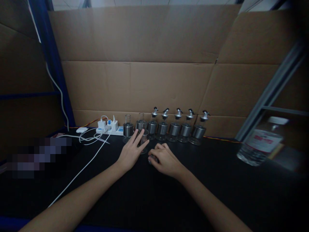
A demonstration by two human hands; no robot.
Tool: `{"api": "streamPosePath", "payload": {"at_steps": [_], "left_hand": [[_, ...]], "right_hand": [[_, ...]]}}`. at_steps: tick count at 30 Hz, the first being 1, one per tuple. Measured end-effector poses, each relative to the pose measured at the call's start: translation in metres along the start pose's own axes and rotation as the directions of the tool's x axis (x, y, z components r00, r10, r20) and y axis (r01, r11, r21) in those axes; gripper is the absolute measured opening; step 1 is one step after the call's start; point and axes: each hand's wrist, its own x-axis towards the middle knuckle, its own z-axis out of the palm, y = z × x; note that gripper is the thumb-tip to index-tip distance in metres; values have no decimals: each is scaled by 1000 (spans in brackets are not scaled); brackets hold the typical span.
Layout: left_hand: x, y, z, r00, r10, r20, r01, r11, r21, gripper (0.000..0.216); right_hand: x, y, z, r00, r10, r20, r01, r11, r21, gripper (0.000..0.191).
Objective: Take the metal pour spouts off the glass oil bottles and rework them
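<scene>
A clear glass bottle (145,149) stands in front of the row, with no metal sleeve showing on it. My left hand (130,153) is against its left side, fingers stretched out and spread across the glass. Just to the right, my right hand (166,159) is closed around a small shiny metallic piece (153,159), low over the tabletop. Most of that piece is hidden by the fingers, so its kind is unclear. Behind the hands, several metal-sleeved glass bottles (174,130) carry silver pourers (178,112). Two sleeved bottles (128,129) at the left end show open necks.
A white power strip (119,131) with chargers and looping white cables (89,161) lies at the back left. On the right stands a large clear plastic jug (262,141) with a white cap. Cardboard panels (135,83) rise behind the black tabletop (149,196).
</scene>
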Motion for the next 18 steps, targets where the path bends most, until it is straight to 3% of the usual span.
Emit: {"api": "streamPosePath", "payload": {"at_steps": [18], "left_hand": [[-3, -3, 7, 995, -32, 100, 21, 994, 108, 56]], "right_hand": [[-1, 4, 0, 999, 11, 43, -4, 988, -157, 22]]}}
